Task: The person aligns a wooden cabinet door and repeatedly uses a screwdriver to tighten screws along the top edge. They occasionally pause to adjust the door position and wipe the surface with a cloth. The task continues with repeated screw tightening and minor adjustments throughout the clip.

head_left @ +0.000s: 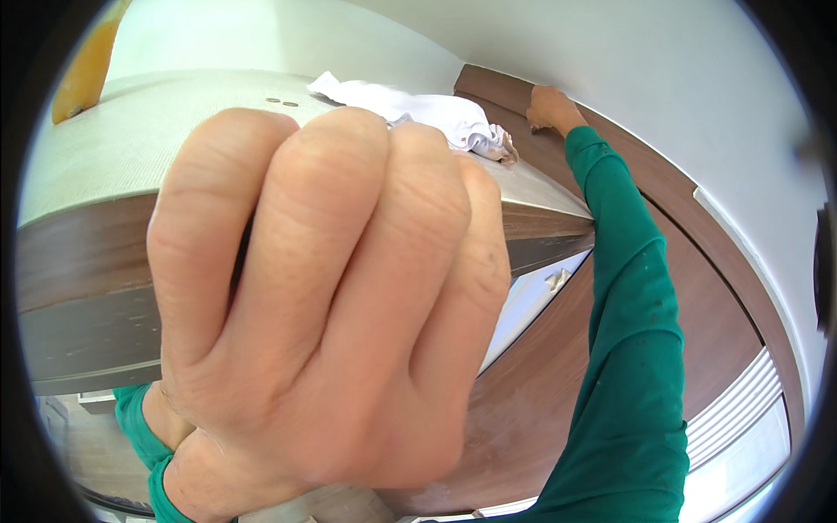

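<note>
My left hand (331, 296) fills the middle of the view, very close. Its back faces me, and its fingers are curled side by side; anything inside them is hidden. The wrist comes in from the lower left out of a green sleeve. Far off at the upper right, my right hand (552, 109) is at the brown wooden ledge (493, 84) along the wall. Its fingers look bent and closed, and their tips are mostly hidden. A crumpled white cloth (427, 112) with a brownish end lies just left of it, on a pale ribbed surface (166, 131).
The pale surface has a thick wooden front edge (87, 253). A yellow-orange piece (85, 65) stands at the far left. Brown panelling (697, 279) runs along the right wall, above white slats (732, 414). A pale panel with a small fitting (558, 280) shows under the corner.
</note>
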